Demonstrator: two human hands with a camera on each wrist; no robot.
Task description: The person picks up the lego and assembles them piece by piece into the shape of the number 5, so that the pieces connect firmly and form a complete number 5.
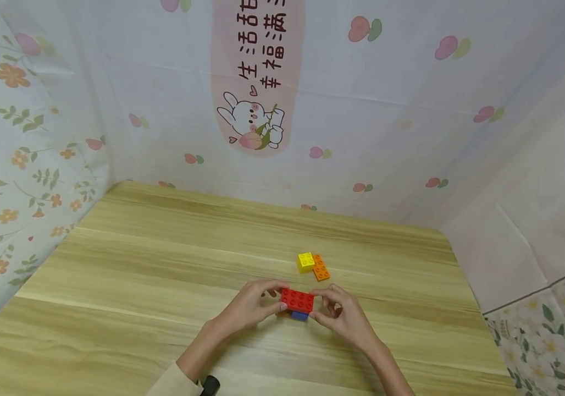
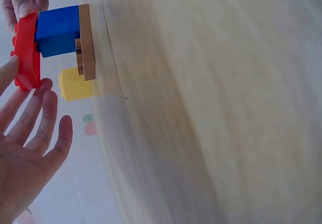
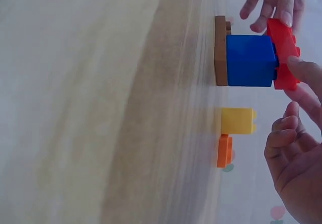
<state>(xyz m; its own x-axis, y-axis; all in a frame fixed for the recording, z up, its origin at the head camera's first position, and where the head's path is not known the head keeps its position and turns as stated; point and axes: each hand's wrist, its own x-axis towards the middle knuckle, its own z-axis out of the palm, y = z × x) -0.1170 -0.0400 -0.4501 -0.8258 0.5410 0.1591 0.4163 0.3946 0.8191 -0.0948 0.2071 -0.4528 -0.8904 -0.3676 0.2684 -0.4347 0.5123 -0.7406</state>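
Observation:
A red toy brick [image 1: 297, 301] with studs on top is held by its two ends. My left hand [image 1: 254, 302] pinches its left end between thumb and fingers, and my right hand [image 1: 345, 315] pinches its right end. Under it stands a square blue brick [image 3: 250, 60], whose studs meet the red one's underside. In both wrist views the red brick sits slightly tilted on the blue one. The blue brick is on one end of a thin brown studded plate [image 2: 87, 43], which lies flat on the table. Seen from the head, the red brick hides most of this stack.
Behind the stack, a yellow brick [image 1: 305, 263] stands beside a thin orange studded plate [image 1: 321, 268] on the wood-grain table [image 1: 164, 247]. A patterned cloth [image 1: 386, 110] hangs along the table's back edge, with more cloth at the left and right sides.

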